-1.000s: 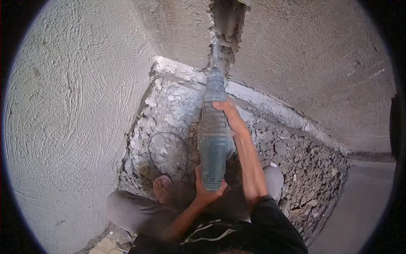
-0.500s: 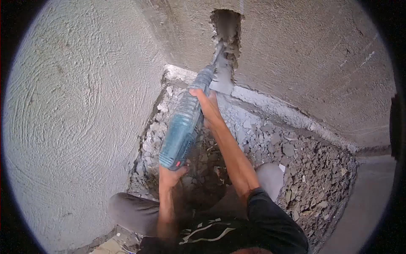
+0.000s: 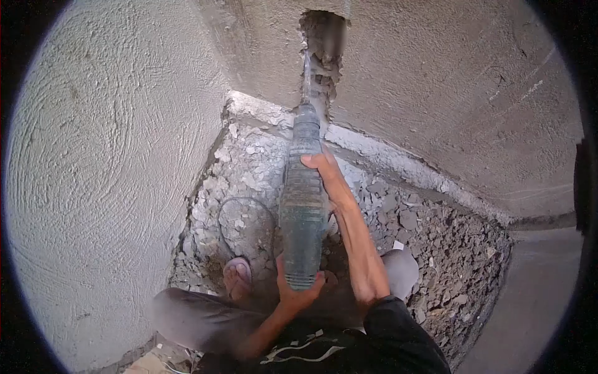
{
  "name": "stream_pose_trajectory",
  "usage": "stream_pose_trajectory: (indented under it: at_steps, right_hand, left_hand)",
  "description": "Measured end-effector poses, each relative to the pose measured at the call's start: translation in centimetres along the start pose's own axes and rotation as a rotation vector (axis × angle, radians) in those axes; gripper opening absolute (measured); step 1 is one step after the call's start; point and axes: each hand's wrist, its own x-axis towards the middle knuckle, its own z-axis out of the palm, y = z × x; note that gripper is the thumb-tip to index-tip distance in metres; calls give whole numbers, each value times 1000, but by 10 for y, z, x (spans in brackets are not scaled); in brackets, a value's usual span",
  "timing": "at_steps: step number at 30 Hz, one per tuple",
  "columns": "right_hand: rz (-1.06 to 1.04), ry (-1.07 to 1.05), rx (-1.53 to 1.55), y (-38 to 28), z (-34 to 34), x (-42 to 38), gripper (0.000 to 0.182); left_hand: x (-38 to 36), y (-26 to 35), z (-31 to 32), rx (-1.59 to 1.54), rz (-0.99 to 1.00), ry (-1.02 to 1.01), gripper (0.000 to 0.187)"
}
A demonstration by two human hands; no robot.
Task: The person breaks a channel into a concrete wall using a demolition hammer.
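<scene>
A dusty blue-green demolition hammer [image 3: 303,218] points away from me toward the wall. My left hand [image 3: 298,288] is closed around its rear end, with fingers showing on both sides of the housing. Farther forward, my right hand [image 3: 327,165] grips the ribbed front part from the right, its thumb lying on top. The chisel bit [image 3: 306,78] reaches up to the left edge of a rough slot [image 3: 324,47] cut into the wall. Broken, jagged masonry lines the slot.
Rough plaster wall [image 3: 118,174] rises on the left, meeting the chiselled wall [image 3: 436,81] at a corner. Rubble [image 3: 448,262] covers the floor. A cable [image 3: 240,199] loops left of the tool, near my sandalled foot [image 3: 237,274]. A pale ledge [image 3: 398,156] runs along the wall base.
The hammer has swung from a slant to nearly straight ahead, its rear end moving right and toward me. The bit has shifted to the slot's left edge. Both hands keep their grip.
</scene>
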Motion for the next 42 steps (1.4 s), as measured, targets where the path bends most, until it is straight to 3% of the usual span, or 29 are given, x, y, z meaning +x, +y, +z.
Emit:
stream_pose_trajectory:
  at_steps: [5, 7, 11, 14, 16, 17, 19, 24, 31, 33, 38, 41, 42]
  right_hand:
    - [39, -26, 37, -17, 3, 0, 67]
    - [86, -13, 66, -18, 0, 4, 68]
    - [143, -5, 197, 3, -16, 28, 65]
    - [117, -34, 193, 5, -16, 44, 64]
    - [112, 0, 165, 18, -18, 36, 63]
    - [75, 21, 68, 25, -21, 38, 63]
    - [16, 36, -31, 24, -24, 43, 63]
    - [142, -6, 119, -3, -16, 11, 69]
    - [121, -43, 56, -11, -24, 12, 76]
    - [149, -39, 171, -8, -23, 24, 77]
    - [110, -43, 132, -5, -24, 39, 71]
    - [63, -37, 154, -4, -20, 43, 64]
    - [57, -46, 195, -6, -17, 46, 62]
  left_hand:
    - [1, 1, 8, 7, 62, 11, 65]
    - [11, 14, 8, 94, 215, 39, 65]
    - [20, 14, 9, 228, 236, 84, 63]
    - [35, 12, 11, 130, 215, 97, 62]
    - [27, -5, 7, 1, -132, 17, 64]
    - [26, -16, 6, -7, -136, 14, 64]
    - [33, -33, -3, 172, -27, -77, 66]
    - [10, -16, 0, 185, 38, -33, 71]
    - [9, -2, 14, 293, 154, -55, 72]
    - [15, 0, 17, 338, 195, -55, 73]
    - [35, 5, 12, 559, 387, -94, 72]
    - [36, 9, -6, 431, 229, -124, 73]
    - [38, 13, -14, 485, 262, -115, 73]
